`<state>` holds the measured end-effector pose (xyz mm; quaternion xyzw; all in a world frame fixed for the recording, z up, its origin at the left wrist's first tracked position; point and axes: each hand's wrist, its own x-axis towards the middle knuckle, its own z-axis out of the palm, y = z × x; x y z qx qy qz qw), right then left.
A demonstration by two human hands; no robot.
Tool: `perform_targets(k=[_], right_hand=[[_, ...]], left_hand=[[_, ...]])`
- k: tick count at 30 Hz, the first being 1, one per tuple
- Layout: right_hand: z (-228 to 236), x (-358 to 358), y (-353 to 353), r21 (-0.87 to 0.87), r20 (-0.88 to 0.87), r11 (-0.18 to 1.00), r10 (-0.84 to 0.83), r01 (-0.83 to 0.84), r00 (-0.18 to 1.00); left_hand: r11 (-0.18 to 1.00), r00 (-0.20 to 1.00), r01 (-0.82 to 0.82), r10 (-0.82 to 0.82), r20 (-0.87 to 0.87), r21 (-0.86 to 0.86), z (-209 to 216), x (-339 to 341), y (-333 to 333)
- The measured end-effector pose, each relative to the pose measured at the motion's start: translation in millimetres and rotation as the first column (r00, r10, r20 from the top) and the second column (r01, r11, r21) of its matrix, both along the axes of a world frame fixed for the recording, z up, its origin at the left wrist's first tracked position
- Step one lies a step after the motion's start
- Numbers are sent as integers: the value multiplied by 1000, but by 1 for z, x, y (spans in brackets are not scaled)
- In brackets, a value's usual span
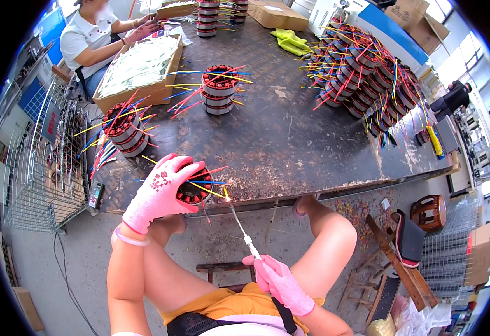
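Observation:
My left hand (164, 187), in a pink glove, is wrapped around a motor stator (193, 197) with red windings, tilted at the table's front edge. Blue, yellow and red wires stick out of it to the right. My right hand (281, 284), also pink-gloved, is closed on the white handle of a slim torch (247, 238). The torch's thin metal tube points up and left, and a small orange flame (227, 198) glows at its tip, right by the end of a yellow wire. Another stack of stators (125, 131) stands beyond my left hand.
Further stators stand mid-table (218, 89) and in a large pile (362, 73) at right. A cardboard box (138, 73) holds white sleeves, with a seated person (96, 42) behind it. A green cloth (291, 41) lies at the back. A wire cage (49, 162) borders the table's left.

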<state>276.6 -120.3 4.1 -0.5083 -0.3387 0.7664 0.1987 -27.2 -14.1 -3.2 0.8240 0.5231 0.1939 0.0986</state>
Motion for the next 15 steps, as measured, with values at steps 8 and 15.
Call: perform_targets(k=[8,15], right_hand=[[-12,2,-2,44,-29,999,-5,6,1000],[-2,-1,1,-16,-21,999,-32,32,999]], left_hand=[[1000,1000,-4,4,-2,16,1,1,-1],[1000,1000,-2,2,3,16,2,1,-1]])
